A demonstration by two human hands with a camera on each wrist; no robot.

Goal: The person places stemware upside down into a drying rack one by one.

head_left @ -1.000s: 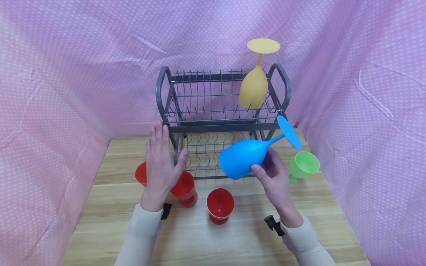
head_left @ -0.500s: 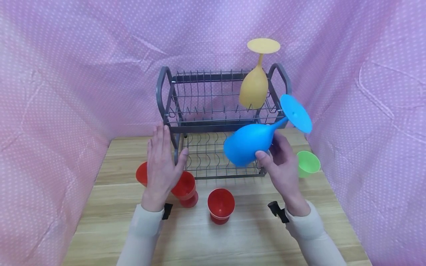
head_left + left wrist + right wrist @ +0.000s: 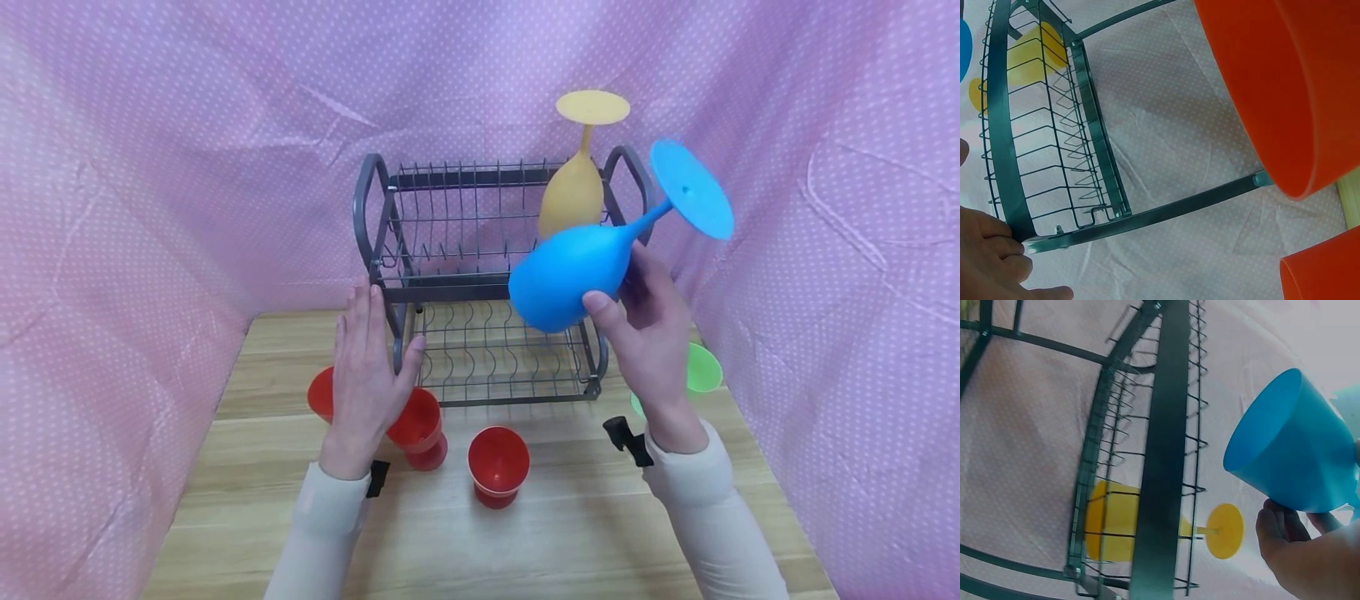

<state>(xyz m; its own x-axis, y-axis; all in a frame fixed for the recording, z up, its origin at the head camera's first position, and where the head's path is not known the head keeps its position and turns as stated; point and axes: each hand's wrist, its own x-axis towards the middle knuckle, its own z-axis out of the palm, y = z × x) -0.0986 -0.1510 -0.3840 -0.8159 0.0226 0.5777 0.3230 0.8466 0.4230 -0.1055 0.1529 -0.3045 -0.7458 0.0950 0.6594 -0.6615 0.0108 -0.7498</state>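
Observation:
A blue plastic goblet (image 3: 573,275) is held in the air by my right hand (image 3: 648,337), thumb on the near side of its bowl, fingers behind. It tilts, foot up to the right and mouth down to the left, in front of the upper tier of a dark dish rack (image 3: 450,293). The right wrist view shows the blue goblet's (image 3: 1300,447) mouth facing the rack. My left hand (image 3: 367,383) lies with straight fingers against the rack's left front corner. Upside down in the upper tier's right end stands a yellow goblet (image 3: 573,196).
Three red cups stand on the wooden table (image 3: 555,542): a front cup (image 3: 498,460), one beside my left hand (image 3: 417,423), and one partly behind it (image 3: 321,394). A green cup (image 3: 703,368) is partly hidden behind my right hand. Pink dotted cloth (image 3: 247,125) hangs around the table.
My right hand has raised the blue goblet from in front of the lower tier to the upper tier's height, shifting slightly right. My left hand stays at the rack's corner.

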